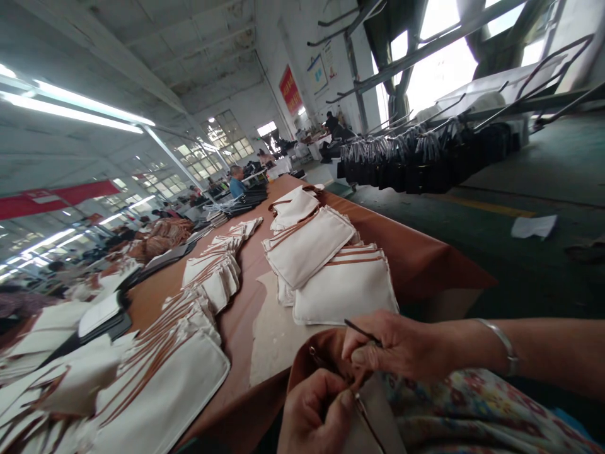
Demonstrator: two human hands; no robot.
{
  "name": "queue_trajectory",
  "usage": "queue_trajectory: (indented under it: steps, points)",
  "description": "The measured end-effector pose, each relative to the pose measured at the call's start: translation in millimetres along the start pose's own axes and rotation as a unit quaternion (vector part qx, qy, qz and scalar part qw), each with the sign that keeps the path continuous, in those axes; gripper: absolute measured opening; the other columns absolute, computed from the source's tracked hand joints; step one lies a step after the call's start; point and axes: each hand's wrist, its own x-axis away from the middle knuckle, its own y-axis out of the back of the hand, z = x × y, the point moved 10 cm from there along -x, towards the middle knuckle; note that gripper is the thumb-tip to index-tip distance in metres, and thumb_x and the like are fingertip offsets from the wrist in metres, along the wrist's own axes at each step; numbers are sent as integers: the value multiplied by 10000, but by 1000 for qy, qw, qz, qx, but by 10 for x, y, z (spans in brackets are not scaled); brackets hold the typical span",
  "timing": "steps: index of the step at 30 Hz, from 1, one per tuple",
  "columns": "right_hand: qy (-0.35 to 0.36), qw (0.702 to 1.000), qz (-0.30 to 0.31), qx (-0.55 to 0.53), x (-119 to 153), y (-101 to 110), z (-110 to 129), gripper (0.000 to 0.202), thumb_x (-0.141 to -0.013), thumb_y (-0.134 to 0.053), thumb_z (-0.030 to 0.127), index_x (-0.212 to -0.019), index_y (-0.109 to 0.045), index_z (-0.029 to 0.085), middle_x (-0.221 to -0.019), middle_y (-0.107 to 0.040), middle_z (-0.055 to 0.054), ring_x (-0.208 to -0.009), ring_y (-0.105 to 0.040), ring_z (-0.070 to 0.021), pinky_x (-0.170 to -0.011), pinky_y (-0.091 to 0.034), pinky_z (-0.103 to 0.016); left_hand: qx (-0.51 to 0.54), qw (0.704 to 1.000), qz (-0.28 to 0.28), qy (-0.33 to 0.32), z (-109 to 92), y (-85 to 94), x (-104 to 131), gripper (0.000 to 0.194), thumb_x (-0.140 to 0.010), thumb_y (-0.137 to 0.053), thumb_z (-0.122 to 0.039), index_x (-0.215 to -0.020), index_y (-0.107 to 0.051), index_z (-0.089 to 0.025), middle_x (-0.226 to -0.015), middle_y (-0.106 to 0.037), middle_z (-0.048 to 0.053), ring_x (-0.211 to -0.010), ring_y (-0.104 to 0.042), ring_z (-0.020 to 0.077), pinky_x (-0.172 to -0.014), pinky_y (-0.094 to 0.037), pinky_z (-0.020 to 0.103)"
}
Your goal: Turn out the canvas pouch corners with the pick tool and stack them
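In the lower middle of the head view, my left hand (317,413) pinches the edge of a brown and cream bag piece (378,410) that has a zipper. My right hand (394,345), with a bracelet at its wrist, is closed on a thin dark tool (363,332) just right of the brown lining. Both hands are close together over the piece, near my lap. Past them, cream pouches with brown trim (347,290) lie stacked on the table.
More cream pouches (161,391) form a long overlapping row on the brown-covered table (255,284). A metal rack (359,82) with dark hanging bags (406,167) stands at the right. A person in blue (237,184) sits farther back.
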Motion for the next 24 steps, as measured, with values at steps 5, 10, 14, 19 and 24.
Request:
queue_trajectory:
  steps: [5, 10, 14, 19, 24]
  points:
    - [29, 995, 96, -7, -87, -185, 150, 147, -849, -625, 209, -730, -594, 126, -719, -512, 29, -657, -458, -89, -604, -373, -194, -119, 987, -35, -99, -308, 46, 48, 345, -820, -669, -456, -626, -638, -172, -592, -515, -10, -558, -421, 121, -520, -307, 234]
    - [-28, 992, 102, -76, -50, -256, -219, 221, -833, -662, 333, -802, -623, 119, -707, -518, 25, -657, -447, -101, -600, -374, -213, -226, 947, -88, -211, -420, 5, 92, 188, -809, -639, -239, -626, -654, -196, -571, -562, 3, -537, -488, 133, -544, -337, 248]
    - [-83, 983, 114, -114, -40, -282, -375, 316, -853, -661, 416, -839, -660, 101, -649, -459, 47, -590, -370, -74, -519, -302, -192, -267, 926, -100, -246, -441, -54, 85, 187, -820, -608, -207, -637, -640, -192, -548, -539, -9, -489, -448, 111, -502, -308, 244]
    - [-173, 972, 85, -137, -16, -258, -505, 323, -793, -736, 413, -757, -686, 96, -520, -451, 61, -446, -352, -49, -396, -278, -158, -205, 957, -16, -203, -358, -49, 44, 141, -724, -693, -219, -855, -643, -203, -722, -639, 3, -622, -556, 144, -574, -418, 217]
    - [-242, 955, 100, -143, 83, -308, -677, 354, -809, -724, 469, -856, -730, 118, -445, -461, 71, -309, -375, -61, -285, -307, -150, -177, 951, -34, -250, -366, 94, 165, 189, -763, -658, -189, -930, -581, -234, -779, -562, -27, -665, -517, 136, -607, -419, 221]
